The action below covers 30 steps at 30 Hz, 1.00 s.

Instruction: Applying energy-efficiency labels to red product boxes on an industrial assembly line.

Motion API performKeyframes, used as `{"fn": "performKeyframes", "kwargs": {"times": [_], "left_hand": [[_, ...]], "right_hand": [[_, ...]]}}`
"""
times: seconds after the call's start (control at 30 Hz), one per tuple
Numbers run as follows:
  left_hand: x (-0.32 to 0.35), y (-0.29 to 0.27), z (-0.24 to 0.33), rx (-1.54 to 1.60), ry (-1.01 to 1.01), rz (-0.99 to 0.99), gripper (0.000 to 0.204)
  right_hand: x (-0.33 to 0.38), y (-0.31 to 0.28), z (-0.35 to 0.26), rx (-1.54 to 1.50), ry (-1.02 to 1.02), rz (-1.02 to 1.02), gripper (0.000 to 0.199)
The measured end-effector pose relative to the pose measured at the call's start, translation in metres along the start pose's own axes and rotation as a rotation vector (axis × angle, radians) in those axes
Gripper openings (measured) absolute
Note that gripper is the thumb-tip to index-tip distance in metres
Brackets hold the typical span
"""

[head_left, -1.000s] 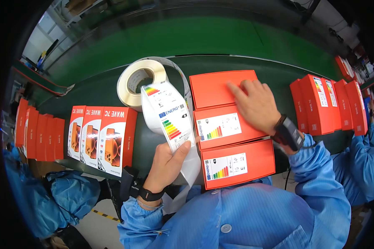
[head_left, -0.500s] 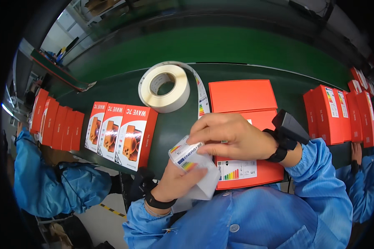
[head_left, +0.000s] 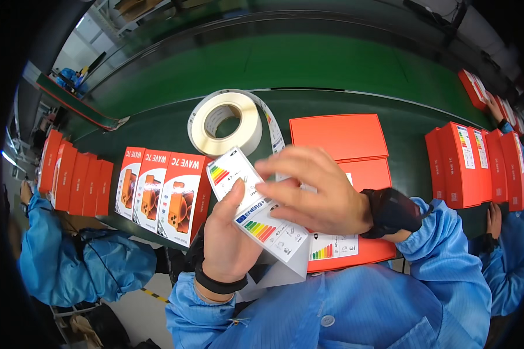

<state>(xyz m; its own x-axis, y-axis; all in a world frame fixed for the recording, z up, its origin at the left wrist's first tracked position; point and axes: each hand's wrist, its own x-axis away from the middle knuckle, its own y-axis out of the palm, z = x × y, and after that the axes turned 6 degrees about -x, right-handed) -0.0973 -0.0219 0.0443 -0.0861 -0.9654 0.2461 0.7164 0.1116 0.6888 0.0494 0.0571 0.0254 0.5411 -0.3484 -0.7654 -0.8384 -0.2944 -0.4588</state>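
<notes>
Dark green bench (head_left: 404, 142), label roll (head_left: 248, 125), red boxes (head_left: 339, 136)

The left hand (head_left: 230, 241) is held with its thumb (head_left: 232, 198) stretched forward; the right hand (head_left: 320, 189) is brought across beside it, its back turned up and its fingers (head_left: 294, 195) bent and slightly parted near the left thumb; both forearms (head_left: 439, 250) are angled inward

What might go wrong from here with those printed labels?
The white printed paper label strip might crease: it bends under the thumb of the left hand, while the fingers of the right hand lie close over it.

The thick round white label roll may get tugged askew, since its printed tail leads off toward the hands.

The pale translucent backing paper dangles near the blue cloth jacket and could snag there.
</notes>
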Motion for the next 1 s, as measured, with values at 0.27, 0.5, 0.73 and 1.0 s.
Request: {"fn": "performKeyframes", "kwargs": {"times": [0.27, 0.5, 0.73, 1.0], "left_hand": [[-0.010, 0.004, -0.011, -0.051, 0.060, 0.005, 0.052], [-0.063, -0.056, 0.008, -0.221, 0.507, 0.306, 0.048], [-0.061, -0.037, 0.034, -0.895, 0.653, 0.349, 0.040], [-0.065, -0.046, -0.042, -0.697, 0.297, 0.123, 0.044]], "right_hand": [[0.012, -0.014, 0.003, 0.030, 0.004, -0.093, 0.025], [-0.025, -0.056, 0.007, -0.556, 0.158, 0.274, 0.012], [-0.021, -0.095, 0.102, -0.491, 0.690, -0.368, 0.031], [-0.025, -0.057, 0.119, -0.161, 0.745, -0.737, 0.061]]}}
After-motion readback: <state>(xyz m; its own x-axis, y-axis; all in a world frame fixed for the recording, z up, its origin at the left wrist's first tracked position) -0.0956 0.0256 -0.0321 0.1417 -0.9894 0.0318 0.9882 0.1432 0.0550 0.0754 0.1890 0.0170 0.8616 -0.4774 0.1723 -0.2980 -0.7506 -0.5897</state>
